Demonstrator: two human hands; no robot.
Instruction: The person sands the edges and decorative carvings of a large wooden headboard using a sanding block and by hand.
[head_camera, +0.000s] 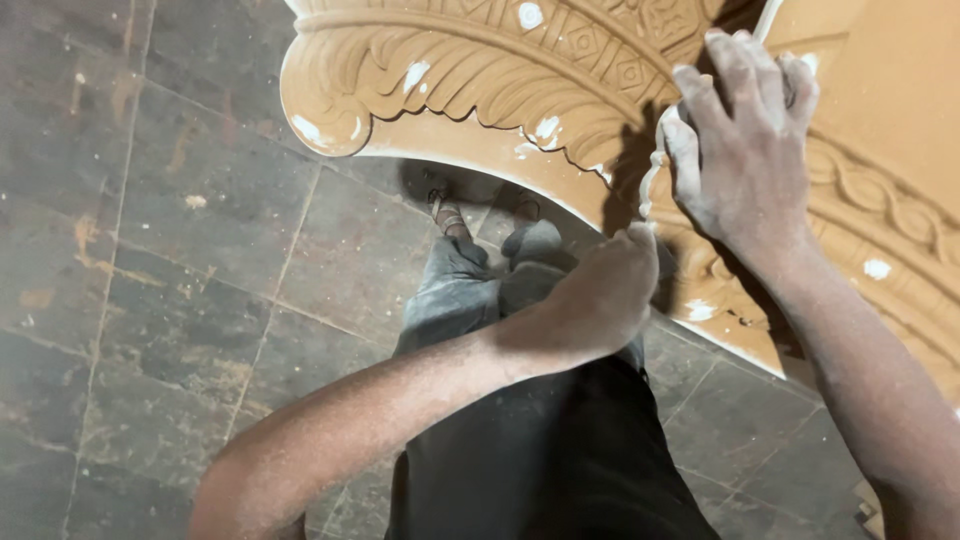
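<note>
Closest to the camera are the person's own two bare forearms, dusted pale, reaching out over dark trousers and down toward the work. The left hand (600, 290) is curled into a loose fist, knuckles up, pressed against the lower edge of the large tan carved wooden panel (480, 70), an arched piece cut with leaf-like scrolls along its rim and a band of small square motifs above them; whether that fist actually clasps anything I cannot tell, since the fingers fold out of sight beneath the carving. The right hand (745, 130) lies higher up on the same panel, fingers bent and bunched tight over a small pale object (662, 135), only a sliver of which shows at the edge of the palm, so what it is stays unclear. The panel fills the upper right of the view, its curved lower edge hanging over the floor, and it is dotted with white filler patches (530, 15) here and there along the scrolls and border. Below it, between the two arms, the person's sandalled feet (448, 215) stand on the dark, stained stone-tile floor (150, 250), which spreads away to the left with pale smears and grout lines across it.
</note>
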